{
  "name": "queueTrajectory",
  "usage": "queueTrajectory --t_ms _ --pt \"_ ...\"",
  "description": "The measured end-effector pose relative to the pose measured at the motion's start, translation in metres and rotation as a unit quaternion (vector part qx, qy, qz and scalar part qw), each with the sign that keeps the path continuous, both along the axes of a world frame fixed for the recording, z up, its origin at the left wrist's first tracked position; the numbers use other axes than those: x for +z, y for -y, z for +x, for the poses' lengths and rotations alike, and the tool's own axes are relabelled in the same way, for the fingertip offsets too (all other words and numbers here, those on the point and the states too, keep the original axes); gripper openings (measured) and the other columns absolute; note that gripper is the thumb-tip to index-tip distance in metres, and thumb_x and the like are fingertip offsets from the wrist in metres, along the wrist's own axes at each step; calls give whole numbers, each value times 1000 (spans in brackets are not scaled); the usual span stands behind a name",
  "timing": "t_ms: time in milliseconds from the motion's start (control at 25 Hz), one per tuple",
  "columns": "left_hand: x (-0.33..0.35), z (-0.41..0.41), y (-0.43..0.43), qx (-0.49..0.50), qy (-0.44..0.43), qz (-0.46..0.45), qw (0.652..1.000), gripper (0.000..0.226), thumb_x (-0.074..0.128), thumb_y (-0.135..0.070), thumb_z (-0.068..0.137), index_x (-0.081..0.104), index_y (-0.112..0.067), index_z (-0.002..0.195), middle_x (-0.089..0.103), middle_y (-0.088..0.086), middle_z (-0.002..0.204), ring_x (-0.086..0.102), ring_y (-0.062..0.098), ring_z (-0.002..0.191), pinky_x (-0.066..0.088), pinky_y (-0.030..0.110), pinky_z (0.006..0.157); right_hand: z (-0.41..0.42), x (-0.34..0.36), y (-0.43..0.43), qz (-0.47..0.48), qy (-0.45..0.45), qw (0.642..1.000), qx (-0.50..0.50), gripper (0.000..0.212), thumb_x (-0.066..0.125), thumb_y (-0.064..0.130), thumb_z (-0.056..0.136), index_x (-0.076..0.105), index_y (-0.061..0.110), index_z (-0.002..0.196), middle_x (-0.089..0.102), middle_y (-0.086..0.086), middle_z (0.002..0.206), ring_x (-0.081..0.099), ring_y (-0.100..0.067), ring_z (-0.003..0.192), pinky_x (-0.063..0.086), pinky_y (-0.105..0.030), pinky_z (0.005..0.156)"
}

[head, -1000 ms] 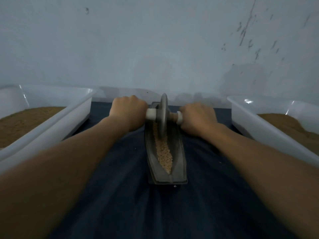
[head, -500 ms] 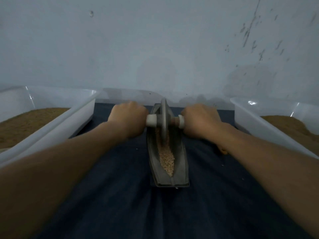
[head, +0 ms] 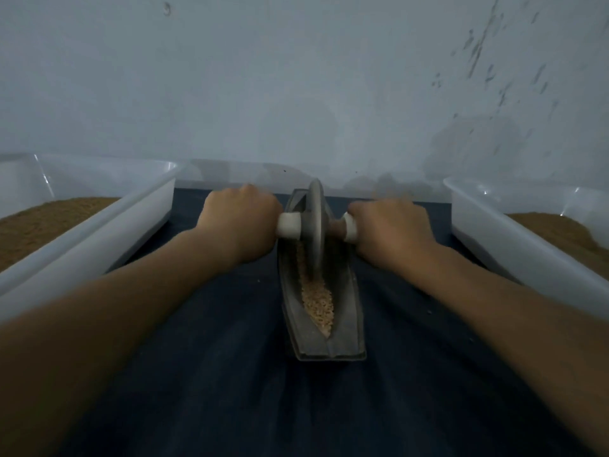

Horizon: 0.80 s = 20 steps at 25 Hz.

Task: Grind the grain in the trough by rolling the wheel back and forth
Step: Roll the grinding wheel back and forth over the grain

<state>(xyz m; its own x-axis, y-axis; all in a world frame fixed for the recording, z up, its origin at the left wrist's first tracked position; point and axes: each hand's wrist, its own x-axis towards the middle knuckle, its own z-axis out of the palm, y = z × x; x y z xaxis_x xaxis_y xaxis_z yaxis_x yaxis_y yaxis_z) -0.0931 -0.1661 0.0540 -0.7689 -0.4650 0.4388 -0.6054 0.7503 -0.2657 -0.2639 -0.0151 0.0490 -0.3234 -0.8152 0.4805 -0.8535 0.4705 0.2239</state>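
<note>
Two hands. Left hand (head: 242,222) fisted round the left end of the axle (head: 289,225), right hand (head: 390,232) fisted round the right end. One grey wheel (head: 316,225) stands upright between them, in the far half of one dark trough (head: 349,311). Grain (head: 318,303) heaped in the near half, touching the wheel's near edge. Trough lies lengthwise on a dark blue cloth (head: 230,357). Two white tubs: left tub (head: 108,225), right tub (head: 514,245), each holding brown meal.

The trough (head: 346,324) lies mid-desk (head: 230,374), running six to twelve; the wheel (head: 315,225) stands in its twelve-o'clock half, grain (head: 318,301) toward six. One tub (head: 99,232) sits at nine, another tub (head: 527,258) at three.
</note>
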Motion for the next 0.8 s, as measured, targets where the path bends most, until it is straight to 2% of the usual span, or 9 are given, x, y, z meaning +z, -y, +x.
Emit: queueTrajectory --t_ms 80,160,240,320,400,520,640,720,800 --pt "-7 26 -5 -89 -19 -70 993 10 59 -42 70 50 -37 69 29 -13 57 38 17 47 25 24 45 5 -9 -35 -58 -86 993 52 31 65 36 62 35 33 70 28 15 55 32 -6 43 14 -19 44" --pt "-11 39 -6 -112 -53 -109 986 13 54 -47 62 45 -37 63 13 -14 55 20 15 42 9 16 47 5 -16 -48 -118 -111 984 68 27 55 38 58 31 33 71 12 15 56 9 0 45 4 -17 49" --pt "-16 27 -6 -60 -51 -96 992 9 62 -37 70 56 -32 71 32 -8 54 35 22 42 16 20 46 3 -20 -31 -91 -84 992 24 10 53 35 74 44 32 77 29 12 56 26 -9 43 16 -20 47" --pt "-1 -4 -7 19 -42 -53 998 6 61 -27 86 65 -25 90 60 3 78 62 30 68 34 30 54 -1 -5 -1 -23 16 999 -38 6 58 34 90 59 30 95 62 3 81 60 -25 70 43 -31 57" --pt "11 -22 -2 36 -6 -23 999 14 58 -28 92 67 -23 101 63 5 94 65 30 85 40 34 63 -11 7 17 41 90 994 -46 11 63 32 93 60 26 102 67 -3 100 63 -27 89 51 -36 71" --pt "-4 16 -4 -30 -15 -50 998 9 64 -38 80 63 -31 86 47 -5 69 60 26 64 33 30 52 -8 -2 -14 -9 -45 998 37 12 63 31 81 51 31 84 48 10 66 42 -15 53 31 -26 47" --pt "-26 51 -5 -101 -84 -100 986 17 53 -43 66 40 -32 68 26 -12 54 25 16 41 10 17 49 -1 -17 -44 -112 -111 982 103 21 53 35 69 32 31 73 12 15 58 11 -10 45 5 -18 52" --pt "-26 35 1 -67 -74 -72 992 14 55 -38 70 44 -30 68 28 -11 55 24 15 45 11 18 47 -3 -16 -29 -64 -96 992 59 18 63 32 73 45 30 75 29 14 57 29 -15 45 12 -19 48" --pt "-14 7 6 20 -61 4 998 4 57 -30 83 59 -27 81 47 -5 66 45 20 55 30 27 50 1 4 5 -10 -58 998 -23 10 68 31 85 61 28 93 62 4 79 60 -25 67 35 -27 53"
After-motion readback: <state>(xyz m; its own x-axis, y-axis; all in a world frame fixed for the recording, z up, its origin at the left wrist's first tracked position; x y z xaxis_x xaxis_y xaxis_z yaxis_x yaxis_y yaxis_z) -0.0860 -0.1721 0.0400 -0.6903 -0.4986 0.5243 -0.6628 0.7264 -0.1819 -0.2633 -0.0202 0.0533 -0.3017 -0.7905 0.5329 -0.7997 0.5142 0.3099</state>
